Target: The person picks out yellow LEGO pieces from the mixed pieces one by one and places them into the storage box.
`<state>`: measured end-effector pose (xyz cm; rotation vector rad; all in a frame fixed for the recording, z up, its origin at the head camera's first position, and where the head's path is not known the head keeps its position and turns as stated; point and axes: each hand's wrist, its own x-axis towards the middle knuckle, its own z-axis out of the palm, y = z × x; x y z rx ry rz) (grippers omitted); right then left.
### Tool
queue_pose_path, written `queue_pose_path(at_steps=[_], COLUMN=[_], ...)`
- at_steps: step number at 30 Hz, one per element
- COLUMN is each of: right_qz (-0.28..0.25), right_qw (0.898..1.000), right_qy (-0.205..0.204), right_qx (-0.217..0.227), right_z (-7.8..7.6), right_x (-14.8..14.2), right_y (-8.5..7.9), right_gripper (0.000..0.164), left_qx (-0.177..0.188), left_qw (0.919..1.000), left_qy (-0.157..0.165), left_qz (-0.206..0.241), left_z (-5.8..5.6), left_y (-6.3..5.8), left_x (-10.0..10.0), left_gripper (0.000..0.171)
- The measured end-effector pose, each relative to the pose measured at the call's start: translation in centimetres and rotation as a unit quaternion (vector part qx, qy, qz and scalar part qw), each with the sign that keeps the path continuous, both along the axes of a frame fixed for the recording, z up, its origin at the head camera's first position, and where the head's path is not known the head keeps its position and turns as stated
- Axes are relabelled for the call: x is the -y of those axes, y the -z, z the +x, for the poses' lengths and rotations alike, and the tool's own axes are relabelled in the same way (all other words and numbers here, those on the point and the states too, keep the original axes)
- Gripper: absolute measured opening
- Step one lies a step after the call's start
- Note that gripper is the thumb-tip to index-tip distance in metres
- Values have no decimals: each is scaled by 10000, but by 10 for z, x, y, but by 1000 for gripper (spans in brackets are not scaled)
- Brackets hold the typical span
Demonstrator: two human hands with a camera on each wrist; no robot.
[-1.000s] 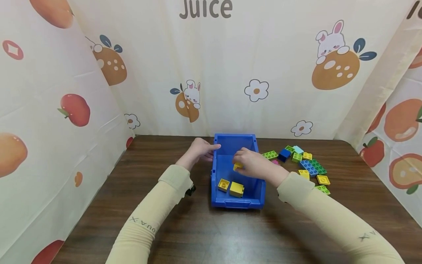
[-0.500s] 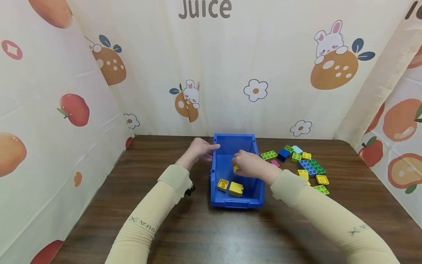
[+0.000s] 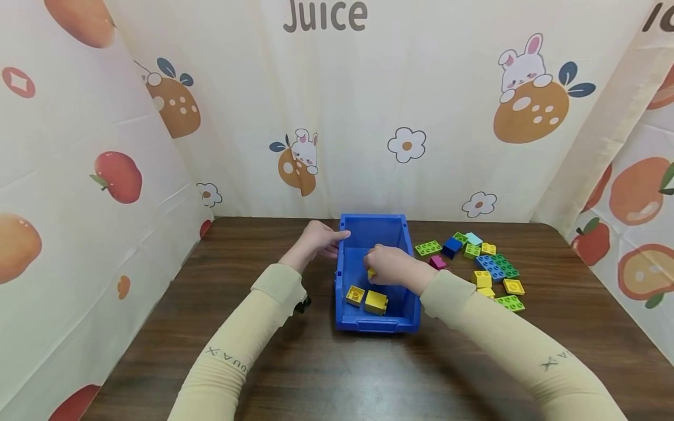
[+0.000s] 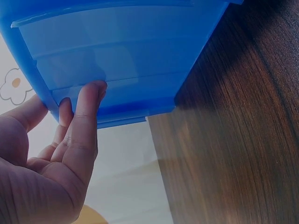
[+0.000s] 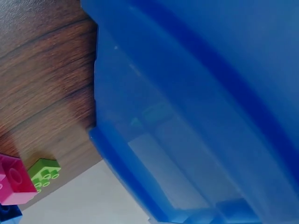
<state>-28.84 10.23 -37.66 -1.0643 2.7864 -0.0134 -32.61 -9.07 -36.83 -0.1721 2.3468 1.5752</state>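
Note:
A blue plastic bin stands on the wooden table, seen from outside in both wrist views. My left hand grips its left wall: the thumb lies at the rim, while the fingers press on the outer side. Inside the bin, my right hand pinches a yellow toy brick, mostly hidden by the fingers. Below it on the bin's floor lie a yellow brick with its hollow side up and a taller yellow brick. The right wrist view does not show the right hand.
Right of the bin lie several loose bricks: lime green, pink, dark blue, blue, dark green, and yellow. A printed curtain hangs behind the table.
My right hand has shifted slightly left and down inside the bin, still holding the yellow brick. More loose bricks show beside the right forearm. My left hand stays on the bin's wall.

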Motion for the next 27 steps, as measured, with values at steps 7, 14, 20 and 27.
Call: queue_pose_path(at_steps=[7,14,20,27], right_qz=[61,226,364,506], right_qw=[9998,9995,9991,9984], right_qy=[59,96,7,143], right_qx=[152,193,207,225], right_z=[-1,-1,0,2], right_x=[4,4,6,6], right_y=[4,6,6,3], right_gripper=[23,25,23,28], left_qx=[-53,-31,-46,-23], left_qw=[9999,10000,10000,10000], left_qy=[94,74,23,47], left_qz=[32,13,-39,-33], left_z=[-1,-1,0,-1], left_y=[1,1,0,0], left_x=[0,1,1,1], left_gripper=[41,41,42,42])
